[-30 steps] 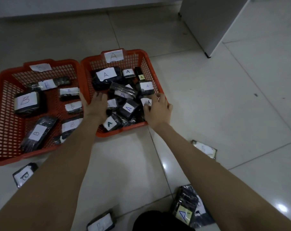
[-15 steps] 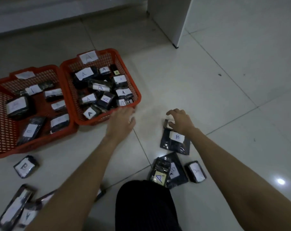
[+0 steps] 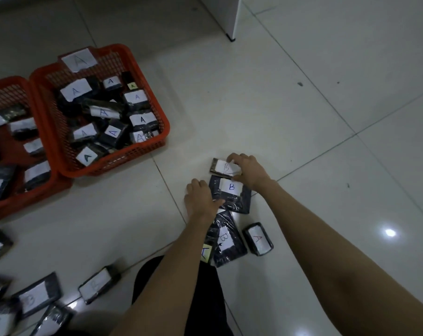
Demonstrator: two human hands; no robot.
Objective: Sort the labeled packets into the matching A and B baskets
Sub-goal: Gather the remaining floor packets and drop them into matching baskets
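Two red mesh baskets stand side by side on the tiled floor. Basket A (image 3: 166, 129) holds several A packets, and basket B (image 3: 4, 209) at the left edge holds several white-labelled packets. My right hand (image 3: 248, 169) grips a small black packet labelled B (image 3: 223, 167) lying on the floor right of basket A. Just below it lies a larger B packet (image 3: 232, 190). My left hand (image 3: 200, 198) holds its left edge, fingers curled and thumb laid over the lower corner.
Nearer me lie another B packet (image 3: 226, 240), an A packet (image 3: 258, 239) and a yellow-labelled packet (image 3: 205, 253) partly under my left forearm. Several more packets (image 3: 37, 297) lie at the lower left. My dark-clothed knee (image 3: 205, 294) is below. A white cabinet corner (image 3: 230, 18) stands behind.
My left hand moved from basket A's near edge down to the larger B packet. My right hand settled onto the small B packet and closed on it. The view shifted right.
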